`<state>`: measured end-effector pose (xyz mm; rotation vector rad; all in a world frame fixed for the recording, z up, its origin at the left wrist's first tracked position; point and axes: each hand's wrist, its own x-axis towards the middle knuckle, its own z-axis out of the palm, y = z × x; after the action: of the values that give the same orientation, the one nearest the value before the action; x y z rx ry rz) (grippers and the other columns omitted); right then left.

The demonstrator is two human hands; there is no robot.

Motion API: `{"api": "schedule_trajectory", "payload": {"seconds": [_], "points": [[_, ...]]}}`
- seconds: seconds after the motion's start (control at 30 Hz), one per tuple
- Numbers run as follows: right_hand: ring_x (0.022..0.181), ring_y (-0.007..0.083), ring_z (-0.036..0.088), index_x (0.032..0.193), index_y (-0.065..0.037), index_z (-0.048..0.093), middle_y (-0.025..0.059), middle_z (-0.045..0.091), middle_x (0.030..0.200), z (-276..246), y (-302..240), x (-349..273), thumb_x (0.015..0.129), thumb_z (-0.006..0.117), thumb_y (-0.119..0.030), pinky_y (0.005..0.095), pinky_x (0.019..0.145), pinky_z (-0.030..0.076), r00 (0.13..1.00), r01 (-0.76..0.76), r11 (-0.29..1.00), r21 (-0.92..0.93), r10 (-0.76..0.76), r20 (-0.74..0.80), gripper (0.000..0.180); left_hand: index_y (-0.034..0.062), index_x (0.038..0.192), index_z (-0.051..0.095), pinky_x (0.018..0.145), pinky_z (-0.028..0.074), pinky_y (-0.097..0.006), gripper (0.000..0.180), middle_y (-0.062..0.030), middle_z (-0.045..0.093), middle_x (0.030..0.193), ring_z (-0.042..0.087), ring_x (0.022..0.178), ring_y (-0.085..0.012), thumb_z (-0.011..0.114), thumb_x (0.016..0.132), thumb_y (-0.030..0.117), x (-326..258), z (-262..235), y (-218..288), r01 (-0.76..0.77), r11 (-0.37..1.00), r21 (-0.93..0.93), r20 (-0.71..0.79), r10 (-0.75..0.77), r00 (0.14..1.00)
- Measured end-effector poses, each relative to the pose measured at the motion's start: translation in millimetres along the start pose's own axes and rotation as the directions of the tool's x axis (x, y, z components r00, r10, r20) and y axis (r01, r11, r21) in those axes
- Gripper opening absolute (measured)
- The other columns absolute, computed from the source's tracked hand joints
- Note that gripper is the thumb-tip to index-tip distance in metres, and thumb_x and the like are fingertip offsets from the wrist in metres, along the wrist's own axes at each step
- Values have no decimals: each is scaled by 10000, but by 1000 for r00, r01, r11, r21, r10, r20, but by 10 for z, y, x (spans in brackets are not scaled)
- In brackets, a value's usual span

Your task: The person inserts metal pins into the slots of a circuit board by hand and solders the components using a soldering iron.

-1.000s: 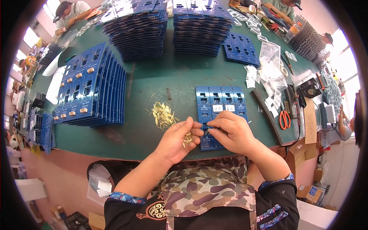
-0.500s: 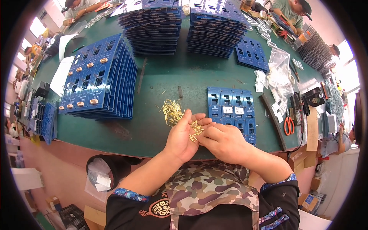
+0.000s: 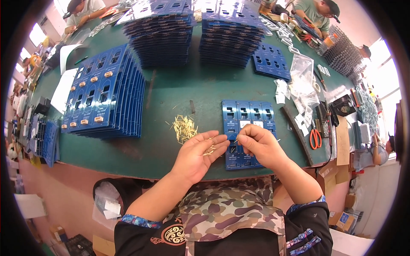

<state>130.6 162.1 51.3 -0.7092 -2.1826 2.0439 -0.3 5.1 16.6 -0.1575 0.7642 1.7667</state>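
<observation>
We cup the brass pins [image 3: 209, 149] in our open left hand [image 3: 197, 155], fingers spread flat. Our right hand [image 3: 256, 145] pinches one pin over the blue board [image 3: 247, 123] on the desk [image 3: 171, 98]; we should seat it straight.

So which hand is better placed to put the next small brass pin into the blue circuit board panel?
Probably the right hand: it pinches one pin directly over the blue circuit board panel. The left hand lies palm-up beside it, cupping loose small brass pins.
</observation>
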Motion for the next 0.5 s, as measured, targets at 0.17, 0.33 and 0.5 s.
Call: {"api": "schedule_trajectory", "payload": {"seconds": [0.17,0.33,0.5], "points": [[671,62,499,912,-14,587,-14,544,777,-140,62,-76,958,589,-231,225,612,436,994,-104,992,77,106,-29,223,-41,1155,531,830,576,-333,221,-211,627,1117,661,989,-282,492,971,74,21,-47,12,64,976,208,-8,-64,998],[685,136,540,869,-2,599,39,561,789,-401,227,-131,916,620,-152,283,635,455,976,91,956,-279,-142,-166,159,-44,1134,543,808,583,-329,212,-201,641,1095,673,959,-280,495,970,82,24,-70,61,107,965,241,-9,-108,994],[737,278,592,867,-21,613,107,580,832,-493,237,-162,865,632,-105,356,677,479,933,214,758,-616,-345,-101,85,-47,1122,551,803,587,-322,209,-206,645,1088,673,966,-281,494,970,83,11,-14,75,103,982,160,-27,-100,995]]}}
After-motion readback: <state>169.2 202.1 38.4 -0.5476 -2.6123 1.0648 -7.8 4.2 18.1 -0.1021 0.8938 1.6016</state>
